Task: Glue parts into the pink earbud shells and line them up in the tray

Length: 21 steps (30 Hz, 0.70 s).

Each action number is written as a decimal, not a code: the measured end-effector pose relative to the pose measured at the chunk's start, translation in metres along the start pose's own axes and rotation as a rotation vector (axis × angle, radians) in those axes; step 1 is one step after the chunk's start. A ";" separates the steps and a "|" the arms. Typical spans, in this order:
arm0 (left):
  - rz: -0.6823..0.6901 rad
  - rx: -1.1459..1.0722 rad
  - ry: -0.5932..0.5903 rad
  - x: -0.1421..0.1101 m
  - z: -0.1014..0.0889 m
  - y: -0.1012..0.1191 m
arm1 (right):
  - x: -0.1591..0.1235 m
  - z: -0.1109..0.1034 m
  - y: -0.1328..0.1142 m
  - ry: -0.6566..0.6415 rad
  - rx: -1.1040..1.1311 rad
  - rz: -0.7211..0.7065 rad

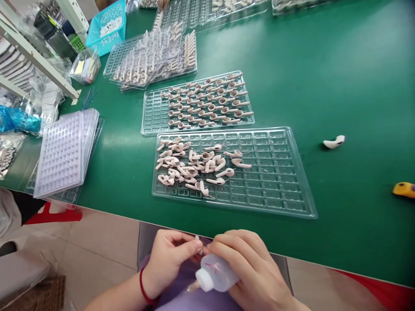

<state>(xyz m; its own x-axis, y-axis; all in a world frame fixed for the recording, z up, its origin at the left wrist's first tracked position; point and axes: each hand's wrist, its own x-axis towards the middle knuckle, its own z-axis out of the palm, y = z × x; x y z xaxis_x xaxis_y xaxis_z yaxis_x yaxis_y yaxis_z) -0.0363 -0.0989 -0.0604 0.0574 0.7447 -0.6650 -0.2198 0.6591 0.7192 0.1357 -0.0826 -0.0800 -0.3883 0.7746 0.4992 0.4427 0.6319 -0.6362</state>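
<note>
- left hand (170, 255): bottom centre of the frame, below the tabletop edge. the grip is clenched on a small pale part (197, 239), pinched at the fingertips; only its tip shows.
- right hand (246, 263): just right of the left hand, fingertips touching it. the grip is closed around a small translucent bottle (214, 273) with a red mark on its side; the bottle lies tilted, with a nozzle pointing lower left.
- a red band (143, 287) sits on the left wrist.
- near tray (279, 181): clear, gridded, on the green tabletop (324, 65) at centre frame, directly above the hands. a loose heap of pinkish earbud shells (194, 166) fills its left half.
- second tray (152, 114): just beyond the near tray, holding similar shells laid in rows.
- stack of empty trays (63, 151): left of frame, overhanging the tabletop edge.
- further loaded trays (152, 58): upper centre-left, partly stacked.
- blue basket (108, 26): upper left of the frame.
- single white shell (333, 141): right of frame, alone on the tabletop, well apart from the trays.
- yellow object (403, 189): far right edge, partly cut off; type cannot be told.
</note>
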 end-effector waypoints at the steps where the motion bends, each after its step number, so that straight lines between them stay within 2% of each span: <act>1: -0.003 -0.003 0.003 0.000 0.000 0.000 | -0.001 0.000 0.000 0.004 -0.001 0.008; 10: -0.017 -0.047 0.032 0.004 0.001 -0.007 | 0.004 -0.001 -0.002 0.031 0.002 0.022; 15: -0.034 0.036 -0.071 -0.004 -0.003 0.001 | 0.020 -0.020 0.004 -0.167 0.212 0.134; 17: 0.138 0.216 -0.053 -0.008 -0.006 0.010 | 0.033 -0.027 0.011 -0.117 0.179 0.180; 19: 0.448 0.458 0.028 -0.011 -0.010 0.020 | 0.046 -0.029 0.017 -0.019 0.062 0.231; 21: 0.752 0.663 0.120 -0.012 -0.013 0.030 | 0.058 -0.024 0.021 0.022 -0.028 0.258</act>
<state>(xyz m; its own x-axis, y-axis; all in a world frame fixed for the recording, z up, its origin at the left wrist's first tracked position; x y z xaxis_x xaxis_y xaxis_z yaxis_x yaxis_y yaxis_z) -0.0564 -0.0892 -0.0339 0.0203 0.9996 0.0177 0.4296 -0.0247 0.9027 0.1418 -0.0237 -0.0503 -0.2421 0.9104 0.3354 0.5469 0.4136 -0.7279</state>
